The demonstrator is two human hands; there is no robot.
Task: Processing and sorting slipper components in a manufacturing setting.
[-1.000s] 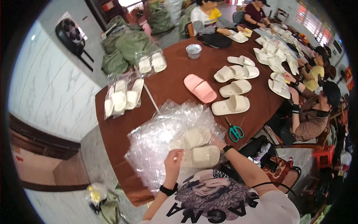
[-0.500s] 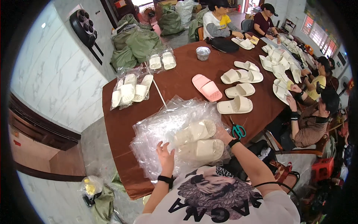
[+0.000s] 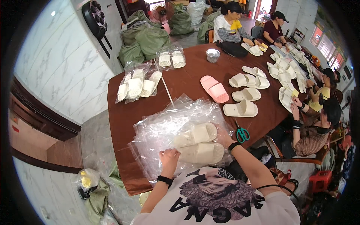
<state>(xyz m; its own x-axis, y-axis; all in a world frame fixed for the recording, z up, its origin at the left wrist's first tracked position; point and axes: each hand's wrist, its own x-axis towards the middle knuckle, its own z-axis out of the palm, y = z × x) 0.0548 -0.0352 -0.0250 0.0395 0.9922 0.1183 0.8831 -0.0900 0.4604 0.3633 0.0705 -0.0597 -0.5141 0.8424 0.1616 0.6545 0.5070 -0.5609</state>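
Observation:
Two cream slide slippers lie side by side inside a clear plastic bag, the upper slipper (image 3: 195,135) and the lower slipper (image 3: 202,153), on a stack of clear plastic bags (image 3: 157,131). My left hand (image 3: 169,158) is at their heel end, fingers bent together on the bag's edge. Beside the strap end my right hand (image 3: 224,136) touches the bagged slippers; its fingers are partly hidden by the plastic. Teal-handled scissors (image 3: 242,134) lie right of my right hand. Farther off are a pink slipper (image 3: 215,89) and several loose cream slippers (image 3: 242,108).
Bagged slippers (image 3: 135,85) lie at the left of the brown-covered table (image 3: 180,84), more (image 3: 171,59) at its far edge. A metal bowl (image 3: 213,55) stands at the back. Co-workers (image 3: 313,131) sit along the right and far sides. Green sacks (image 3: 150,39) stand behind.
My left hand's spread fingers have drawn together and come down on the bag at the heel end. My right hand stays at the strap end. The whole view has shifted slightly.

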